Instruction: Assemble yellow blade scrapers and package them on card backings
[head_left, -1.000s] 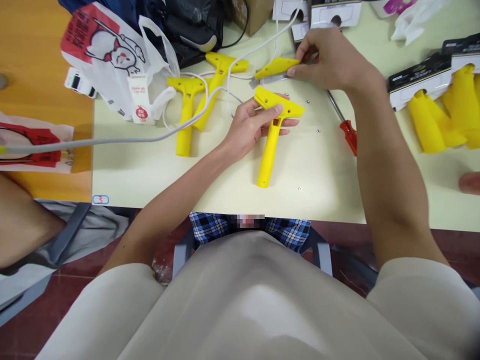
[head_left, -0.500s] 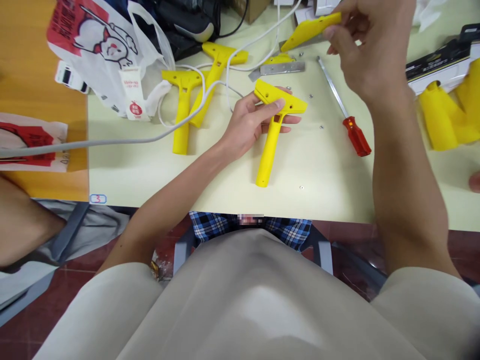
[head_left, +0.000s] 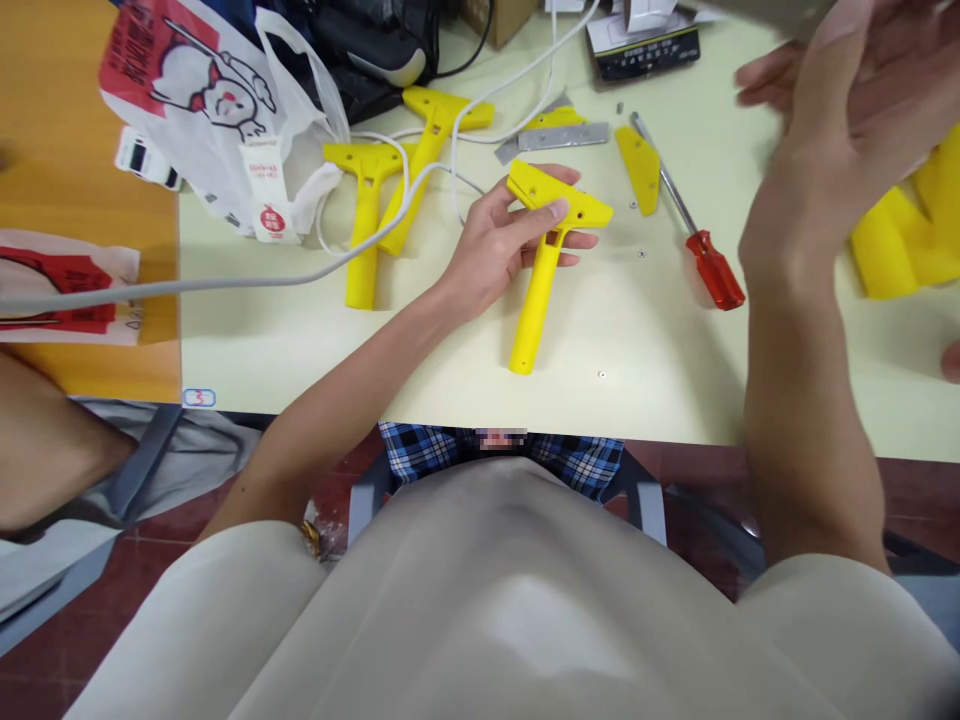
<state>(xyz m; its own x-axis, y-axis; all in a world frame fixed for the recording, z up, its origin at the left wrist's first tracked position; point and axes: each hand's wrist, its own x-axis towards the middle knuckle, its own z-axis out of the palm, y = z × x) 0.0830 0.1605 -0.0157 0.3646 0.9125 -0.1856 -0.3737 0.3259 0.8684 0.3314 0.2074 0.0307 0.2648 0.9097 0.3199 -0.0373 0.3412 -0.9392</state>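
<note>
My left hand [head_left: 499, 240] is closed around the head of a yellow scraper handle [head_left: 534, 310], thumb on top, its grip pointing toward the table's front edge. My right hand [head_left: 847, 130] is raised at the upper right, blurred. Its thumb lies against a flat grey piece [head_left: 772, 14], cut off by the top edge and too blurred to name. A yellow cover plate [head_left: 639, 172] lies against the shaft of a red-handled screwdriver [head_left: 714, 270]. Small screws [head_left: 642, 254] are scattered nearby. Beyond my left hand, a grey metal blade [head_left: 562, 137] rests beside another yellow plate [head_left: 556, 117].
Two yellow scraper handles [head_left: 363, 225] lie left, under a white cable [head_left: 322, 268]. A plastic bag [head_left: 217, 100] stands behind them. At the back is a black box [head_left: 646, 52]; yellow parts [head_left: 900, 240] lie right. Part of another person's hand [head_left: 951, 362] shows at the right edge.
My right hand has moved up and right. The yellow cover plate it held now lies beside the screwdriver. My left hand keeps the scraper handle almost in place.
</note>
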